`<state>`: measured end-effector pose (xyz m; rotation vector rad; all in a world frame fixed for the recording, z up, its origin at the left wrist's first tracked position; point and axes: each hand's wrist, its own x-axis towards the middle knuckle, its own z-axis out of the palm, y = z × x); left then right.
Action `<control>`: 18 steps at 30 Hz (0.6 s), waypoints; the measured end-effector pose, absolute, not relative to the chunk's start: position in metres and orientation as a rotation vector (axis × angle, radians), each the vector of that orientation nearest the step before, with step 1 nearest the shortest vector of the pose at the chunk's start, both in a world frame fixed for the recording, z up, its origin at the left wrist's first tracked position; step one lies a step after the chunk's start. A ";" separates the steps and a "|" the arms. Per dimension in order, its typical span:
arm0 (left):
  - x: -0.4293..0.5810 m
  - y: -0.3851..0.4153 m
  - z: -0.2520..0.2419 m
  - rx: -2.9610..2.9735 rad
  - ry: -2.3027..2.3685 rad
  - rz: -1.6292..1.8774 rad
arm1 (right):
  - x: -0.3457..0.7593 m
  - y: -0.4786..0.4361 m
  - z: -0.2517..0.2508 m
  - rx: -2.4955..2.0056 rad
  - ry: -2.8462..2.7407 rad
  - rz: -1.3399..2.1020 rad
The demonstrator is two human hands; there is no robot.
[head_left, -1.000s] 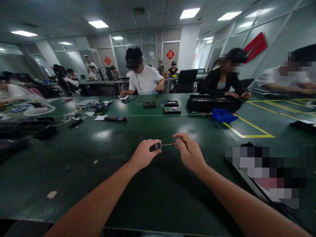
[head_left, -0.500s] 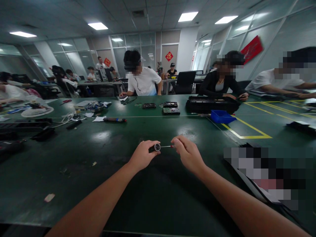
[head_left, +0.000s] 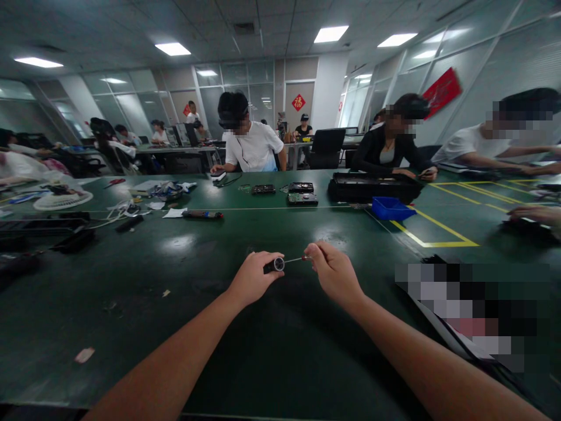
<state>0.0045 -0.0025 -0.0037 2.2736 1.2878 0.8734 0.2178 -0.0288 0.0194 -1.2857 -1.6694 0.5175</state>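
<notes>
Grey panelled ceiling (head_left: pixel 131 20): one vent (head_left: pixel 243 28), several lit rectangular panels (head_left: pixel 331 34). Glazed partition walls (head_left: pixel 131 111); white column (head_left: pixel 331 88); door (head_left: pixel 307 89) bearing red diamond sign (head_left: pixel 298 102). Tilted red banner (head_left: pixel 442 92), right. Long green worktable (head_left: pixel 263 356), glossy, yellow lines (head_left: pixel 451 242) at right. Black office chair (head_left: pixel 327 145) behind.

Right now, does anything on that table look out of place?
A larger pale scrap and a smaller scrap lie loose, left of the left hand, perhaps stray litter. The dark cylinder in that hand is too small to judge for damage.
</notes>
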 end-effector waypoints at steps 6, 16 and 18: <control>0.004 -0.003 -0.003 2.267 1.304 0.875 | 0.219 -0.029 0.020 -1.270 -1.682 0.523; 0.004 -0.003 -0.002 2.239 1.310 0.872 | 0.218 -0.031 0.017 -1.211 -1.651 0.589; 0.004 -0.004 -0.001 2.240 1.305 0.879 | 0.218 -0.032 0.018 -1.226 -1.676 0.593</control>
